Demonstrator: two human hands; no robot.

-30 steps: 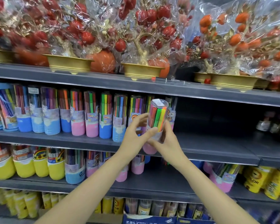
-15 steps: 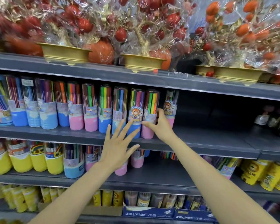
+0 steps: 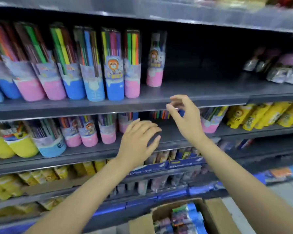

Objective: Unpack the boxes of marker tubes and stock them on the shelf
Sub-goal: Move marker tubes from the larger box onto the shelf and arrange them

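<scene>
A row of marker tubes with pink and blue bases stands along the grey shelf (image 3: 201, 94). The pink-based tube (image 3: 132, 65) ends the front row, and another pink-based tube (image 3: 155, 59) stands behind it to the right. My left hand (image 3: 137, 143) hovers in front of the shelf below, fingers straight, holding nothing. My right hand (image 3: 186, 119) is just under the shelf's front lip, fingers loosely curled and empty. An open cardboard box (image 3: 215, 215) on the floor at the bottom holds more tubes (image 3: 183, 218).
The shelf to the right of the tubes is bare up to some dark packets (image 3: 274, 66). Lower shelves carry more tubes (image 3: 90, 132), yellow tubs (image 3: 22, 147) and yellow packs (image 3: 264, 114). Blue display boxes (image 3: 176, 163) line the shelf beneath.
The pink-based tube was set at the end of the row and let go. Both hands have drawn back and down, empty. My view has tilted down, so the box now shows.
</scene>
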